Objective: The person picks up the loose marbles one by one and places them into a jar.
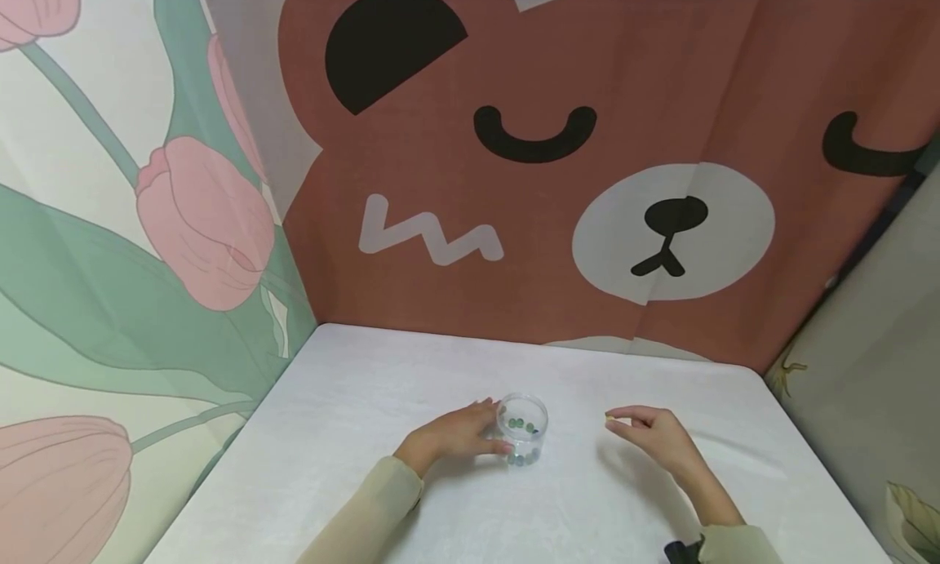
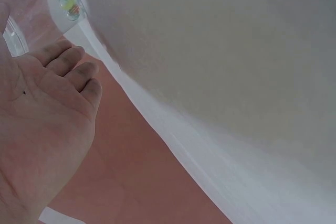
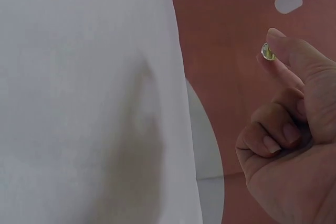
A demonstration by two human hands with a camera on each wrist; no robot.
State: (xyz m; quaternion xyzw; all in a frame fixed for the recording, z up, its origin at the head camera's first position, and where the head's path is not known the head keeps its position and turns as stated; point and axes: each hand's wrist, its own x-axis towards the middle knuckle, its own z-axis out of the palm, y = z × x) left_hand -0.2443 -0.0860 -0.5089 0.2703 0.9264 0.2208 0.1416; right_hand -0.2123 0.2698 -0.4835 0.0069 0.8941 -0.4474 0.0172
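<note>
A small clear round container stands on the white-covered table, with several glass marbles inside it. My left hand holds the container from its left side, thumb at the front and fingers reaching behind it. To the right of the container, my right hand is raised above the table. Between its thumb and index fingertip it pinches one clear marble with a yellow-green swirl. The other fingers of that hand are folded toward the palm in the right wrist view.
White cloth covers the table. Behind it hangs a brown bear-print curtain, and a tulip-print curtain lines the left side. A pale curtain runs along the right.
</note>
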